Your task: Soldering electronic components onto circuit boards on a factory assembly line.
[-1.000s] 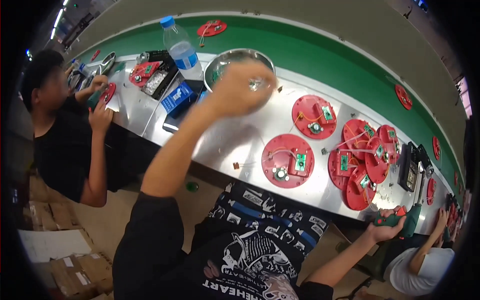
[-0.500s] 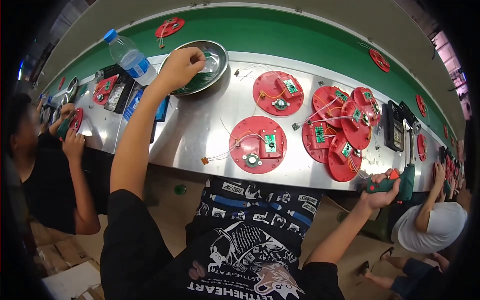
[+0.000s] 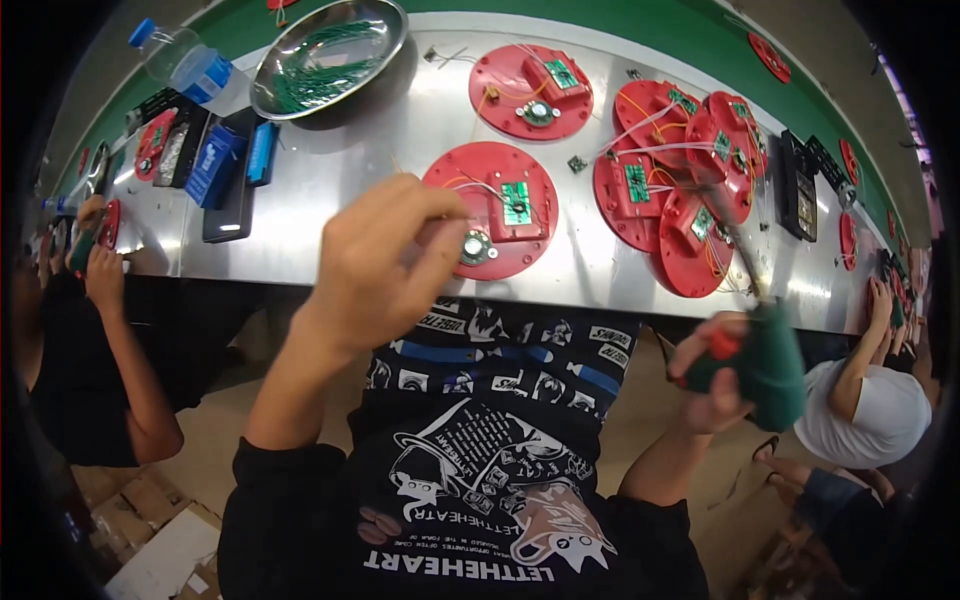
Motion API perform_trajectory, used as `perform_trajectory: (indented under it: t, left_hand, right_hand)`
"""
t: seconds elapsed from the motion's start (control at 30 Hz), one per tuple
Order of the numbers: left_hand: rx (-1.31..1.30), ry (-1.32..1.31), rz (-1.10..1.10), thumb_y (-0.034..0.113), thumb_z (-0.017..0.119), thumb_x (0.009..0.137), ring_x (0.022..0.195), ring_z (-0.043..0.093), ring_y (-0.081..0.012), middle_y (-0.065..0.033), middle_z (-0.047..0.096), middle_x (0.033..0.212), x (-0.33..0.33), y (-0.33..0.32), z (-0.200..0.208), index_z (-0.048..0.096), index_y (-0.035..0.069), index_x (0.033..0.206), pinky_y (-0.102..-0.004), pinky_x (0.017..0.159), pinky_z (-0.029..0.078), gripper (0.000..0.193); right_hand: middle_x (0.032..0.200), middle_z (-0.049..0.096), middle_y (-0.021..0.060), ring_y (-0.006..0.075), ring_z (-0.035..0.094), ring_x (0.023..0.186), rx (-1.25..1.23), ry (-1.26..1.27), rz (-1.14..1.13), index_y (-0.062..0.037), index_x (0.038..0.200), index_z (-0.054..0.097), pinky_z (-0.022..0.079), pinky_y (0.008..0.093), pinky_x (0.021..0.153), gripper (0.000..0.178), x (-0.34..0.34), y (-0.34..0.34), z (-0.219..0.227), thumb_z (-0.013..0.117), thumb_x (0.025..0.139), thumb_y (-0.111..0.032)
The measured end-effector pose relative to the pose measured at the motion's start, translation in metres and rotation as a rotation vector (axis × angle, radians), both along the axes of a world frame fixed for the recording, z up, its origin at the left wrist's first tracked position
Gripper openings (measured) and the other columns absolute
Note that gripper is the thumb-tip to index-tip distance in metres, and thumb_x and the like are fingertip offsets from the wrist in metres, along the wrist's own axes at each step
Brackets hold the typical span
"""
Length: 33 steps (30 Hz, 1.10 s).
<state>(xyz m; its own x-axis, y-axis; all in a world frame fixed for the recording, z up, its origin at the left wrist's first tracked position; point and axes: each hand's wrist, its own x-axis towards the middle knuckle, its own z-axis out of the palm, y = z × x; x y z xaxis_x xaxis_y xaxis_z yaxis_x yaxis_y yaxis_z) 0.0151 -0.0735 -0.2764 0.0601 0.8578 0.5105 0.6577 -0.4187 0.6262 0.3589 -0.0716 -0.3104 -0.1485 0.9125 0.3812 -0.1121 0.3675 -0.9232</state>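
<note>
My left hand (image 3: 385, 265) is over the near left side of a red round disc (image 3: 530, 255), thumb and forefinger pinched together. Whatever sits in that pinch is too small to make out. On the disc are a green circuit board (image 3: 516, 203), a round silver-centred part (image 3: 475, 247) and thin wires. Off the table's front edge on the right, my right hand (image 3: 715, 400) grips a green electric screwdriver (image 3: 778, 365), its long shaft pointing up and toward the stacked discs, blurred. A metal bowl (image 3: 397, 45) at the far left holds thin green strands (image 3: 330, 70).
Another wired red disc (image 3: 497, 75) lies farther back. To the right are several overlapping red discs (image 3: 690, 275) and a black tray (image 3: 798, 190). A water bottle (image 3: 185, 65) and a blue box (image 3: 217, 165) stand at left. Co-workers sit on the left (image 3: 130, 370) and right (image 3: 868, 410).
My left hand has come from above the metal bowl back to the near disc, still pinched. The screwdriver in my right hand has shifted slightly left and nearer. The whole view has shifted.
</note>
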Motion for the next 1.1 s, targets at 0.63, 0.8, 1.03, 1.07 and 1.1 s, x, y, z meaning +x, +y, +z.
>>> perform_trajectory:
  t: [0.63, 0.8, 1.03, 1.07, 1.1]
  left_hand:
    - [0.226, 0.235, 0.119, 0.0, 0.067, 0.076, 0.062, 0.057, -0.0265, -0.009, 0.057, 0.071, 0.022, 0.013, -0.051, 0.065, 0.002, 0.086, -0.0379, 0.055, 0.047, 0.01]
    - [0.23, 0.229, 0.122, 0.001, 0.068, 0.076, 0.062, 0.057, -0.026, -0.0083, 0.056, 0.07, 0.021, 0.014, -0.054, 0.065, 0.002, 0.087, -0.0376, 0.054, 0.047, 0.011]
    - [0.246, 0.239, 0.123, 0.002, 0.067, 0.077, 0.063, 0.057, -0.0258, -0.0083, 0.057, 0.071, 0.021, 0.014, -0.054, 0.065, 0.002, 0.088, -0.0377, 0.055, 0.047, 0.011]
    - [0.245, 0.238, 0.124, 0.002, 0.067, 0.077, 0.063, 0.057, -0.0258, -0.0083, 0.057, 0.071, 0.021, 0.014, -0.055, 0.065, 0.002, 0.088, -0.0377, 0.055, 0.047, 0.011]
    - [0.244, 0.239, 0.124, 0.002, 0.067, 0.077, 0.063, 0.058, -0.0258, -0.0083, 0.057, 0.071, 0.021, 0.014, -0.055, 0.066, 0.002, 0.088, -0.0376, 0.055, 0.048, 0.011]
  right_hand:
    - [0.094, 0.067, 0.0153, 0.0277, 0.065, 0.079, -0.212, -0.306, -0.025, 0.0038, 0.099, 0.068, 0.054, 0.0333, 0.074, 0.029, -0.037, -0.036, -0.022, 0.074, 0.075, -0.011]
    - [0.099, 0.069, 0.0163, 0.0286, 0.067, 0.084, -0.235, -0.278, -0.034, 0.0049, 0.103, 0.069, 0.054, 0.0354, 0.081, 0.032, -0.036, -0.037, -0.023, 0.074, 0.076, -0.011]
    - [0.098, 0.071, 0.0156, 0.0281, 0.069, 0.084, -0.17, -0.329, -0.047, 0.0051, 0.105, 0.069, 0.054, 0.0348, 0.082, 0.033, -0.036, -0.037, -0.023, 0.074, 0.076, -0.009]
    - [0.098, 0.071, 0.0156, 0.0281, 0.069, 0.084, -0.17, -0.33, -0.047, 0.0051, 0.105, 0.069, 0.054, 0.0348, 0.082, 0.033, -0.037, -0.037, -0.022, 0.074, 0.076, -0.009]
    - [0.097, 0.071, 0.0152, 0.0274, 0.069, 0.083, -0.169, -0.302, -0.047, 0.0051, 0.105, 0.069, 0.055, 0.0345, 0.08, 0.033, -0.038, -0.037, -0.02, 0.074, 0.076, -0.008]
